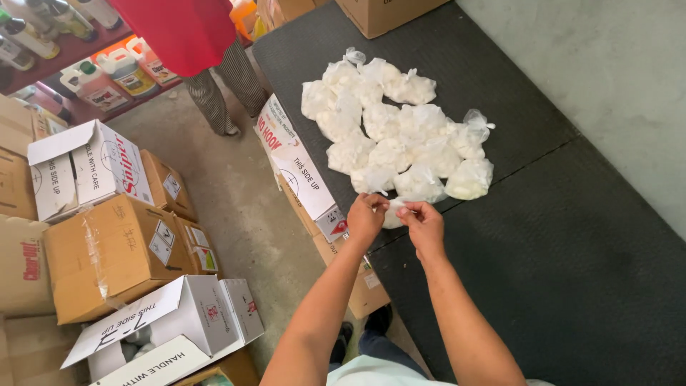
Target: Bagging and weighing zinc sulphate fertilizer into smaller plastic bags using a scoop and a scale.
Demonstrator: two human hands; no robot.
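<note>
My left hand [366,218] and my right hand [423,221] meet at the near edge of a dark grey table [572,243]. Together they pinch the top of a small clear plastic bag of white powder [392,214], mostly hidden behind my fingers. Just beyond it lies a pile of several similar tied bags [393,132], knotted at the top and touching one another.
Cardboard boxes [114,250] crowd the concrete floor at left, and white printed cartons [300,171] lean against the table's side. Another person in a red top [187,32] stands at the back. Bottles [107,75] line a low shelf. One brown box [386,14] sits on the table's far end.
</note>
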